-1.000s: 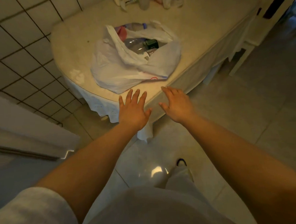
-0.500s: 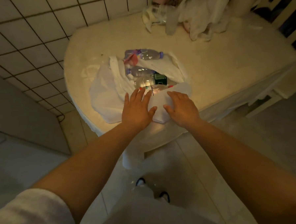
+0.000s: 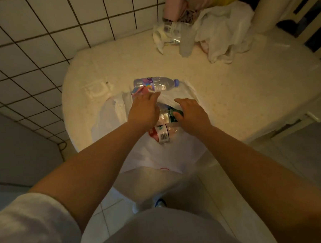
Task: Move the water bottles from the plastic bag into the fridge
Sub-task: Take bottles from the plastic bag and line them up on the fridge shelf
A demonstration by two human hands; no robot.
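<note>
A white plastic bag (image 3: pixel 168 152) lies open on the near edge of a cream table (image 3: pixel 238 91). A clear water bottle with a purple cap (image 3: pixel 157 83) lies on its side at the bag's far rim. Inside the bag I see a bottle with a red and white label (image 3: pixel 161 133) and one with a dark green label (image 3: pixel 172 112). My left hand (image 3: pixel 143 111) reaches into the bag, fingers stretched toward the purple-capped bottle; its fingertips are partly hidden. My right hand (image 3: pixel 191 113) is over the bag's opening, fingers curving down onto the green-labelled bottle.
At the table's far side lie a white crumpled cloth (image 3: pixel 223 30), a clear bottle (image 3: pixel 186 40) and other plastic items. A tiled wall (image 3: pixel 49 34) stands on the left. A pale cylinder (image 3: pixel 269 8) is at the back right. No fridge is in sight.
I have stepped closer to the table. Both hands moved forward from the bag's near edge into its opening, the left toward the far bottle, the right onto the green-labelled one.
</note>
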